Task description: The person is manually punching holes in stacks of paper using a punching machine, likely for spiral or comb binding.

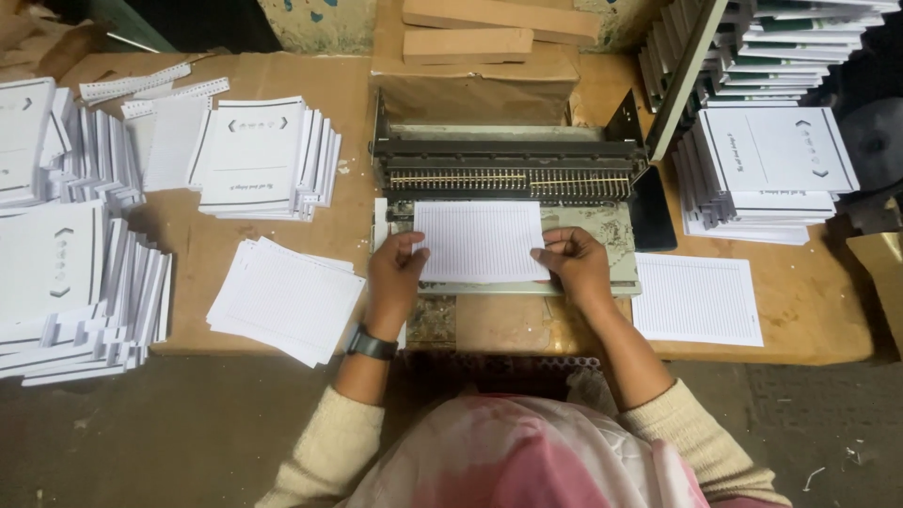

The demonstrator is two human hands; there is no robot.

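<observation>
Cream sleeves lead up to both hands. L hand point(395, 273), watch point(372, 344) on wrist, fingers closed on left edge of a lined sheet stack point(481, 241); R hand point(574, 263) pinches its right edge. Stack lies flat on the bed of a punching machine point(508, 169), top edge near the comb teeth. Loose lined sheets point(285, 297) left, another pile point(696, 299) right. Farther back: printed cover stacks point(263, 155) & cardboard point(470, 42).

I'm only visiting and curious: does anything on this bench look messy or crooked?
Yes. The loose ruled sheets left of the punching machine lie fanned and skewed, and the booklet stacks at far left have slumped unevenly. The sheets between both hands sit square.
</observation>
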